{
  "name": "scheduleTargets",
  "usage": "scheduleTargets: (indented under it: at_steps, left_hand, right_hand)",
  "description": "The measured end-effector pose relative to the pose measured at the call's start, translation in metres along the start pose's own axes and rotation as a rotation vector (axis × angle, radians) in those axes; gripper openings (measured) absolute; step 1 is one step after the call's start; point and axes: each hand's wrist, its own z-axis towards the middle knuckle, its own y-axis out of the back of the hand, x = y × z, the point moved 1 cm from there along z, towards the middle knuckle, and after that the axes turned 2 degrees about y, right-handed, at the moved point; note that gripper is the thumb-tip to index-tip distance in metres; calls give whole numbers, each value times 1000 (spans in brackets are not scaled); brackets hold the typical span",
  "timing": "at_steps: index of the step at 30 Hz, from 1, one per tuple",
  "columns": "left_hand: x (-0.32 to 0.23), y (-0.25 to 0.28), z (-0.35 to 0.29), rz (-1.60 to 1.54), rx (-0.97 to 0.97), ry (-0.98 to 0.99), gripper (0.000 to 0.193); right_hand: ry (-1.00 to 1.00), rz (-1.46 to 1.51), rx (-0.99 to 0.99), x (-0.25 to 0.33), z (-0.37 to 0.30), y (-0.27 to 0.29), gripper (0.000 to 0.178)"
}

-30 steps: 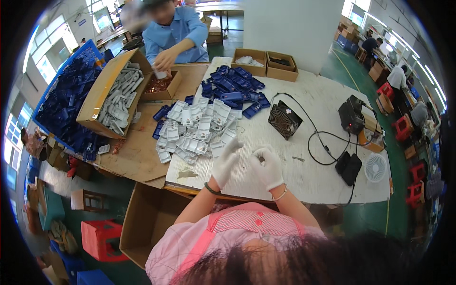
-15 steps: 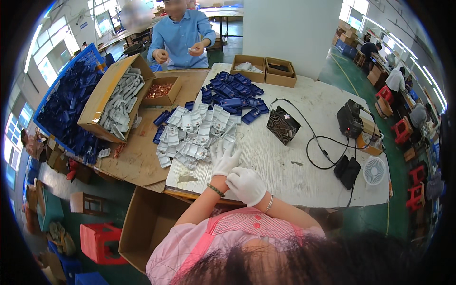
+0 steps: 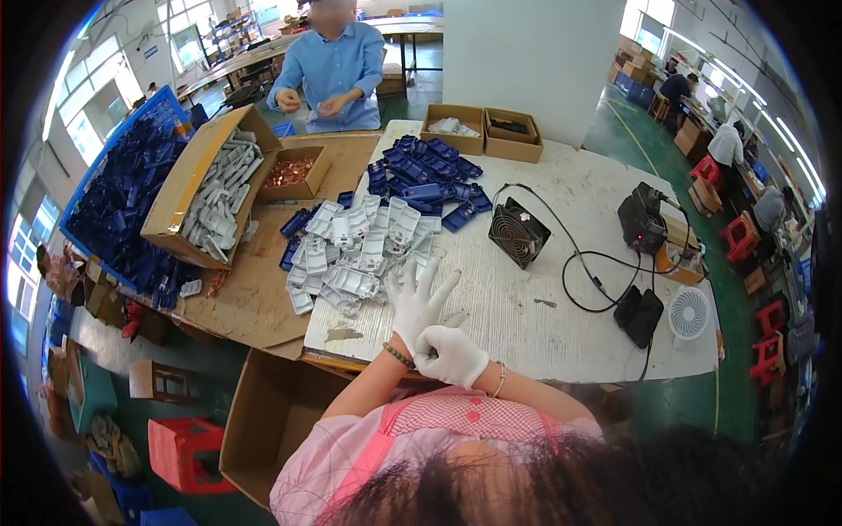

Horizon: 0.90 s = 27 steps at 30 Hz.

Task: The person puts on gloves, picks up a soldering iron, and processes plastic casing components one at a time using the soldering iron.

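Note:
Both my hands wear white gloves. My left hand [image 3: 419, 296] is raised over the near edge of the white table [image 3: 561, 289], its fingers spread wide. My right hand [image 3: 452, 355] is closed around the cuff of the left glove at the wrist. Just beyond my left hand lies a heap of pale grey plastic parts [image 3: 360, 250]. Farther back sits a pile of dark blue plastic parts [image 3: 425, 175].
A small black fan [image 3: 517, 232], a black device with cables [image 3: 642, 221] and a white round fan [image 3: 688, 313] stand on the right. Cardboard boxes [image 3: 206, 188] of grey parts sit left. A person in a blue shirt [image 3: 329, 74] works opposite. An open carton [image 3: 263, 421] stands below.
My hands drew back from the table toward my body. The right hand moved onto the left wrist and closed on the glove cuff while the left fingers spread.

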Motion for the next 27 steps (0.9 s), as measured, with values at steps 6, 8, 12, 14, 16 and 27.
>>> scheduleTargets:
  at_steps: [6, 8, 12, 14, 16, 27]
  left_hand:
    - [10, -16, -3, -374, -33, 103, 55]
    - [12, -14, -6, -482, -100, 130, 40]
    - [20, -24, -15, -770, 15, 447, 22]
    - [18, -31, -14, -879, 54, 477, 19]
    - [14, -37, -12, -980, 90, 507, 17]
    - [-5, -64, -12, -875, 157, 310, 25]
  right_hand:
    - [-134, 183, -134, 7, -22, 48, 10]
    - [-401, 267, -248, -3, -53, 72, 14]
    - [-724, 270, -320, -19, -127, 116, 24]
    - [-811, 51, -214, -35, -179, 124, 30]
    - [-1206, 278, -238, -77, -253, 123, 38]
    - [-1399, -587, 325, -166, -426, 43, 47]
